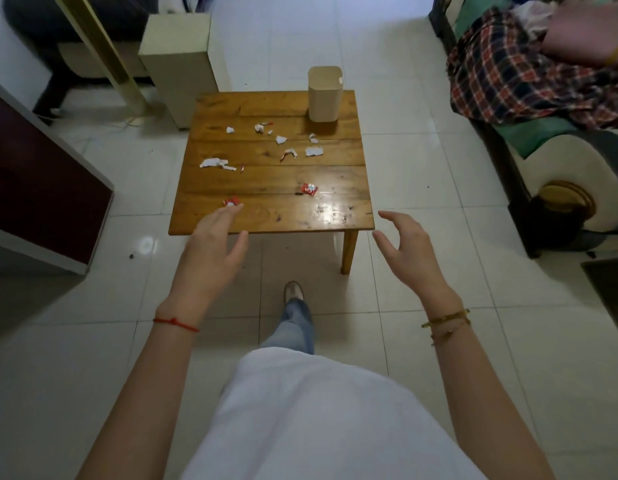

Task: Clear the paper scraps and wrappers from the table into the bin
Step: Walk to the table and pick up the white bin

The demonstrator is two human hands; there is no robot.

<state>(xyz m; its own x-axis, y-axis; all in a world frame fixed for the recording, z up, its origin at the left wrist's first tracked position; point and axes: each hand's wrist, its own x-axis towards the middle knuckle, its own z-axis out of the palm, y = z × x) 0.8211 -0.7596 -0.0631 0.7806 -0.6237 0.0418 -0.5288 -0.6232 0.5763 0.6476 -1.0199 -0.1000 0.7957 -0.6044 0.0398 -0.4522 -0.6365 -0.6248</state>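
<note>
White paper scraps [214, 163] lie scattered across the middle and far half of the table [349, 216], torn and crumpled, some edged in red. Two red wrappers sit nearer: one [309, 189] glossy and crinkled right of centre, the other [232, 201] by the near left edge, just beyond the left fingertips. Any print on them is too small to read.

The table is low and square, made of varnished wooden planks with a shiny glare patch near the front right corner. The bin [325, 93] stands upright on its far side, a cream, smooth, rounded-corner box with no readable label.

The left hand [214, 244] reaches over the near edge, fingers spread and holding nothing. The right hand [408, 247] hangs off the front right corner, loosely curled, fingers apart, empty.

The floor [421, 188] is glossy white tile. A plaid cloth [515, 77] lies on the sofa at right.
</note>
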